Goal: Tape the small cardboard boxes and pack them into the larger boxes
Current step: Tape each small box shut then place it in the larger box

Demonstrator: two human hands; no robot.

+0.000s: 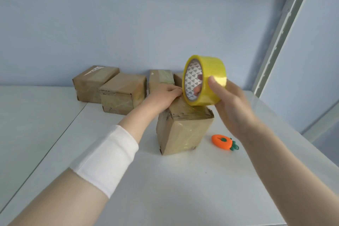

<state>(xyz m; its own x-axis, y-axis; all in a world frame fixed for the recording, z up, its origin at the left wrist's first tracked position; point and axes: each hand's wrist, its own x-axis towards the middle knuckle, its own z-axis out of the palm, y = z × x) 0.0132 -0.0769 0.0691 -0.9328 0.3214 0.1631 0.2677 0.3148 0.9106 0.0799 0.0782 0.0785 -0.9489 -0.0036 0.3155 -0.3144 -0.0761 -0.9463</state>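
Note:
A small cardboard box [183,130] stands on the white table [165,180] in the middle, its top and sides wrapped in clear tape. My left hand [165,95] rests on the far left of the box's top, fingers curled at the tape roll's edge. My right hand [231,104] grips a yellow tape roll [207,80] just above the box's top, thumb on the outside and fingers through the core.
Several taped cardboard boxes [122,91] stand in a row along the blue back wall. An orange carrot-shaped cutter [224,142] lies on the table right of the near box. A metal shelf upright [280,38] rises at the right.

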